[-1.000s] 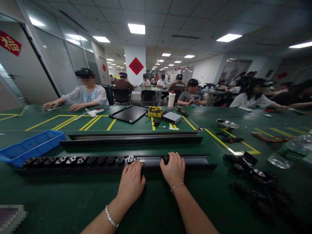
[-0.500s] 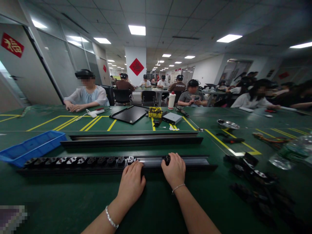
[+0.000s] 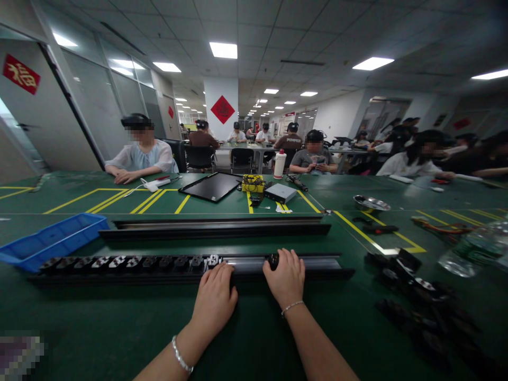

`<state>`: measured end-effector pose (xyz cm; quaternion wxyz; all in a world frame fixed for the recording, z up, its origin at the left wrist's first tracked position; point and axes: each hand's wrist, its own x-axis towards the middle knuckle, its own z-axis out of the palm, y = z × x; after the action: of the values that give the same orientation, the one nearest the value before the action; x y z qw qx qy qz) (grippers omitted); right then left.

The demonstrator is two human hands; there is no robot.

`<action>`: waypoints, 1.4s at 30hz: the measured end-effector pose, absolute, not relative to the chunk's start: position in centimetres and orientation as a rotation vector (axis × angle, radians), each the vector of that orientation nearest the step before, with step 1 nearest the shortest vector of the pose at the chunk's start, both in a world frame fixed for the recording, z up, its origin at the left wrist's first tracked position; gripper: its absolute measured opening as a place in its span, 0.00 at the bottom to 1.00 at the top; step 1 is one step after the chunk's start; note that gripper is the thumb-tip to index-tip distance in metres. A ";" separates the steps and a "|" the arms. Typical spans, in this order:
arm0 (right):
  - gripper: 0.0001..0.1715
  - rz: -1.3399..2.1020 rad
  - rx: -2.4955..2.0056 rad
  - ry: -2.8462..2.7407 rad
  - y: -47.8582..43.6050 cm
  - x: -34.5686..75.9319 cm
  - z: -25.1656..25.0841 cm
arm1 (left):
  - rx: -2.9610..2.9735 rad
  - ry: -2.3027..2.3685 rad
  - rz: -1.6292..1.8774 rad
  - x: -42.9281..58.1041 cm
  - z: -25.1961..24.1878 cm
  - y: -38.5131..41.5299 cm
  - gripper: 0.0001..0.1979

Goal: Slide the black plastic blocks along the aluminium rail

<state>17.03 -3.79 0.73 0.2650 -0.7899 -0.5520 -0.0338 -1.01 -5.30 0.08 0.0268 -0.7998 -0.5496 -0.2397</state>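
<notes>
Our right grip [image 3: 288,279] was closed on a small black part [image 3: 273,261], which sat at the left side of this grip, between the thumb and the fingers, over the channel of the near black rail [image 3: 325,264]. We could not tell whether the part touched the bottom of the channel. Our left grip [image 3: 216,291] lay at the front edge of the same rail, to the left of the part and apart from it; its fingertips were just beside the light-coloured end piece [image 3: 213,260] of a row of modules [image 3: 130,262], but we could not tell whether they grasped anything. Between our two grips, a bare length of channel was visible. The row ran leftward, near to a blue bin [image 3: 59,238]. Behind, a second rail [image 3: 214,229] lay on the green counter [image 3: 151,328], and loose black parts [image 3: 416,291] lay to our right.
</notes>
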 end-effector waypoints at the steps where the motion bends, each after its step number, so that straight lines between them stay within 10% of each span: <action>1: 0.31 -0.079 -2.138 -1.491 -3.8 17.0 0.8 | -2.472 -1.698 -0.739 -1.0 0.1 -5.3 0.19; 42: 0.20 -0.014 -2.079 -1.528 -4.3 17.8 1.6 | -2.455 -1.691 -0.755 -1.0 0.0 -5.3 0.19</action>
<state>17.83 -4.27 1.64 0.2772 -0.7741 -0.5691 -0.0053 -0.97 -5.32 0.04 0.0331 -0.7979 -0.5496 -0.2453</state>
